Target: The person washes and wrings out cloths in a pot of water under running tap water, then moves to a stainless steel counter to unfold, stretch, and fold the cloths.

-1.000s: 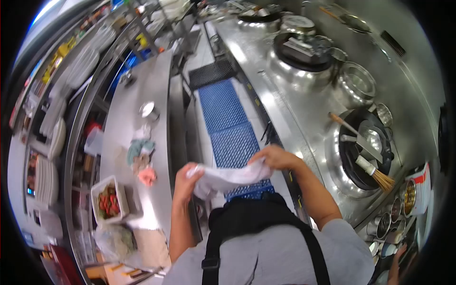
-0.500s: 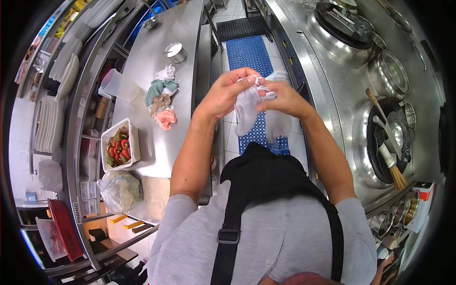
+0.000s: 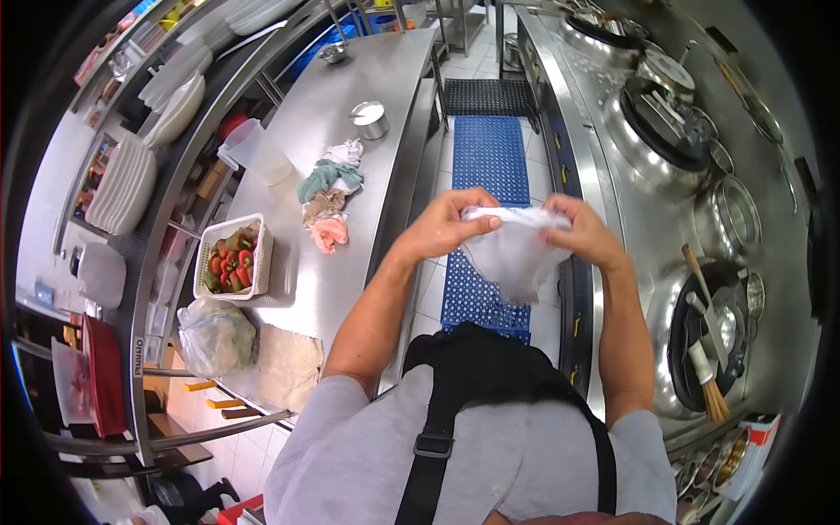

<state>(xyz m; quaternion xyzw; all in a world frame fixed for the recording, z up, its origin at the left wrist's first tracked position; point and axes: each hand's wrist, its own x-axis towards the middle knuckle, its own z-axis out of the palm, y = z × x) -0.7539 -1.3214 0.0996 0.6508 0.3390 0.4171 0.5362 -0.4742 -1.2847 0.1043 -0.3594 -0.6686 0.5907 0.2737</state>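
A thin white cloth (image 3: 518,255) hangs in front of my black apron, held up by its top edge and blurred at the lower end. My left hand (image 3: 448,226) pinches its left corner between thumb and fingers. At the other end, my right hand (image 3: 584,231) grips the right part of that edge, its fingers smeared by motion. On the steel table (image 3: 385,74) to the left, a crumpled row of cloths (image 3: 328,179) in white, green, brown and pink lies below a metal pot (image 3: 370,122) with white contents.
A white basket (image 3: 263,276) of red and green peppers, a plastic bag (image 3: 217,337) and a beige cloth (image 3: 289,363) sit on the left table. Woks (image 3: 665,346) line the steel range at right. A blue mat (image 3: 487,157) covers the aisle floor.
My hands have moved apart, spreading the bunched white cloth sideways. The camera view has shifted, so the table and range appear lower in the picture.
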